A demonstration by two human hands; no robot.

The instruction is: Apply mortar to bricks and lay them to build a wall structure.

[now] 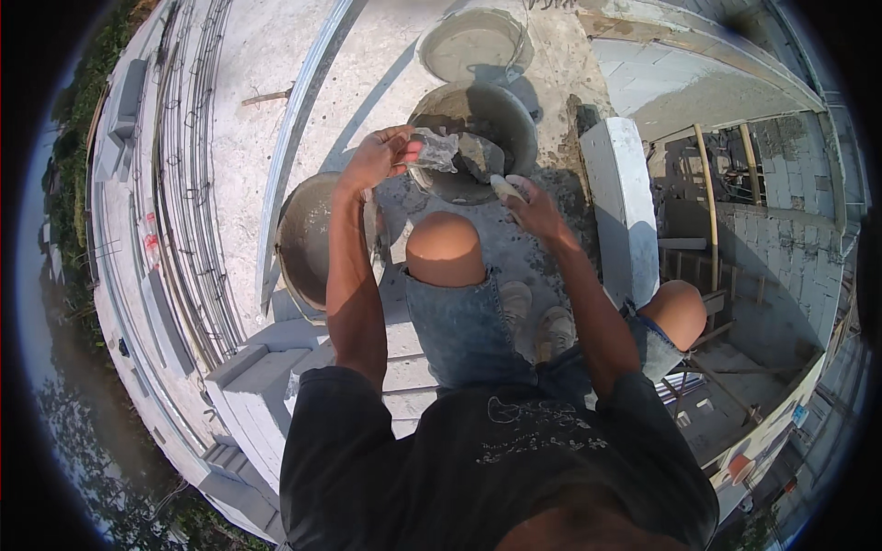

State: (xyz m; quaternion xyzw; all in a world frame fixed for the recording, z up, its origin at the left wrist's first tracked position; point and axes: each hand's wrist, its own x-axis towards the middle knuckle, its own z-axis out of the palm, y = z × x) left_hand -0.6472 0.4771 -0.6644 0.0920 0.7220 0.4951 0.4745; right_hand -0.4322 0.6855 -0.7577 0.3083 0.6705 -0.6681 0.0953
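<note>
My left hand [375, 160] pinches a thin, see-through piece of plastic [435, 151] over the near left rim of a round mortar tub [525, 138]. Facing it, my right hand [536, 210] is closed around the pale handle [504, 188] of what looks like a trowel. A grey blade-like piece [481, 157] shows inside the tub beyond that handle; how the two join cannot be made out. Wet grey mortar lies in the tub, partly in shadow.
A second round tub [469, 48] stands beyond, and a third [317, 241] beside my left forearm. Pale blocks [617, 197] rise at right, next to a drop into a lower room. A long metal strip [301, 138] and thin steel bars [188, 184] lie left.
</note>
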